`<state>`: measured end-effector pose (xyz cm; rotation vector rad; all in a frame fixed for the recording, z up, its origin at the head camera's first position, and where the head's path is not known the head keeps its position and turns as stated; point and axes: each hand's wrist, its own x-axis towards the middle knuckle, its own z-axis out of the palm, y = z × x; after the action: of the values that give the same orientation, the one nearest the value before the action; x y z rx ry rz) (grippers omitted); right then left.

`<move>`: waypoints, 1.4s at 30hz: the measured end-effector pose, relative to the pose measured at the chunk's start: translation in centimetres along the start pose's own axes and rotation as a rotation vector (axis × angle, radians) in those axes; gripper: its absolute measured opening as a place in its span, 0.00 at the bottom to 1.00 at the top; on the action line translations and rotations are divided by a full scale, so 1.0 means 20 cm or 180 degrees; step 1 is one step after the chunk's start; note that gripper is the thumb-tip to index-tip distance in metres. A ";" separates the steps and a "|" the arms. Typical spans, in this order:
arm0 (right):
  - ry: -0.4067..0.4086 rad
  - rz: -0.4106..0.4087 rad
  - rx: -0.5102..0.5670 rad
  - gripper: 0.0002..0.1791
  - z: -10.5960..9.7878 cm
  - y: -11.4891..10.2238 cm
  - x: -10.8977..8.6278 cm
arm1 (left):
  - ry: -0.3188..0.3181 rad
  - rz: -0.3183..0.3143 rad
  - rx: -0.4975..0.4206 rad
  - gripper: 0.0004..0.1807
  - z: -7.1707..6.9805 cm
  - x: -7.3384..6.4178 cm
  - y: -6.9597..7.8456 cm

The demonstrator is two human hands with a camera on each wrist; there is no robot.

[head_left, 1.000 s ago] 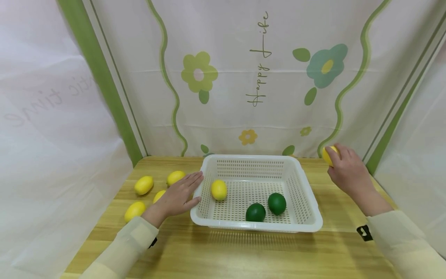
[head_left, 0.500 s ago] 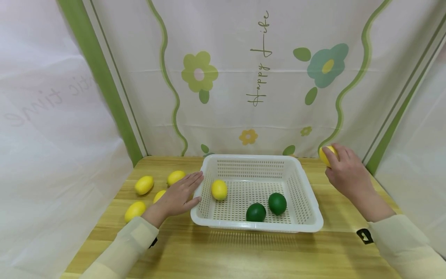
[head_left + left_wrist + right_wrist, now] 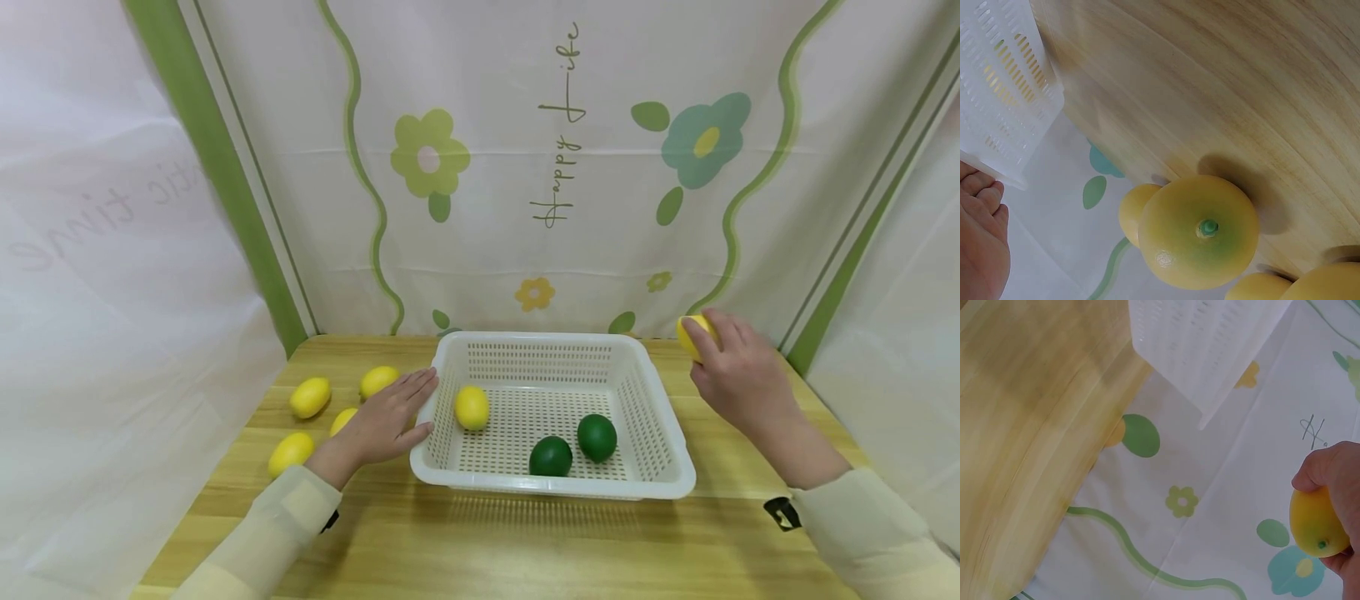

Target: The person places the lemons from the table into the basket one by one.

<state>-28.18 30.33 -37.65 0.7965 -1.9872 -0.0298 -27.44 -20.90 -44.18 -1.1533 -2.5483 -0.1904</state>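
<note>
My right hand (image 3: 742, 371) grips a yellow lemon (image 3: 696, 337) in the air, to the right of a white plastic basket (image 3: 555, 485). The right wrist view shows the same lemon (image 3: 1316, 522) between thumb and fingers, its green stem nub showing. My left hand (image 3: 390, 419) lies with straight fingers against the basket's left rim. Inside the basket sit one lemon (image 3: 472, 408) on the left and two dark green fruits, one at the front (image 3: 551, 457) and another (image 3: 597, 438) beside it. In the left wrist view, my left fingers (image 3: 988, 197) touch the basket's rim (image 3: 997, 172).
Several lemons lie on the wooden table (image 3: 525, 550) left of the basket, among them a lemon (image 3: 311, 398) at the back left and another lemon (image 3: 291, 454) nearer the front. One is partly hidden by my left hand. A patterned curtain (image 3: 487, 208) hangs behind the table.
My right hand has moved a little to the left with the lemon, closer to the basket. The left hand, the basket and the other fruits have stayed in place.
</note>
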 end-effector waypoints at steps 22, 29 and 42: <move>-0.0137 -0.0201 0.0335 0.27 -0.04 -0.16 0.08 | -0.0018 -0.0030 -0.0006 0.36 0.00 0.00 0.00; 0.0010 -0.0285 0.0478 0.25 -0.01 -0.21 0.08 | -0.0023 -0.0029 -0.0022 0.36 0.00 0.00 0.00; 0.0027 -0.0388 0.0503 0.25 -0.01 -0.31 0.09 | -0.0010 -0.0048 -0.0049 0.36 0.00 0.00 0.00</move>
<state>-25.35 24.65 -38.20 1.0174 -1.9483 0.0599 -27.43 -20.82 -44.21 -1.1413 -2.5631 -0.2122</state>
